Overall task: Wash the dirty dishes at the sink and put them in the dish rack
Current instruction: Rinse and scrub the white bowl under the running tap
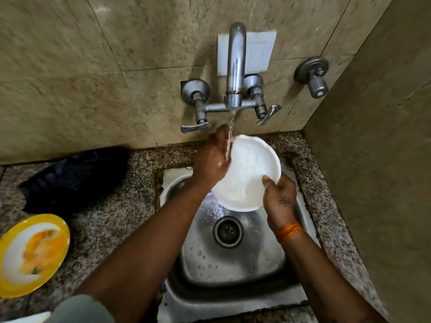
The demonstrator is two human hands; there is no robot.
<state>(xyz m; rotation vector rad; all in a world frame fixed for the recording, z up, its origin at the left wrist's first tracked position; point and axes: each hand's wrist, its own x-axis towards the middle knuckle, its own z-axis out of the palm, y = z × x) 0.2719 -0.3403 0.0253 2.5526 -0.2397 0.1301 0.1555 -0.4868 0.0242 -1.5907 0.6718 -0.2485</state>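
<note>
A speckled granite counter (98,220) surrounds a small steel sink (233,259) with its drain (228,231) bare. Over the basin a white plate (247,173) is held tilted under the water running from the wall tap (235,66). The left hand (211,159) lies against the plate's left edge, fingers fairly straight; its grip behind the plate cannot be told. The right hand (279,201) pinches the near right rim, thumb on the face. A yellow-rimmed plate (32,255) rests on the counter, far left.
</note>
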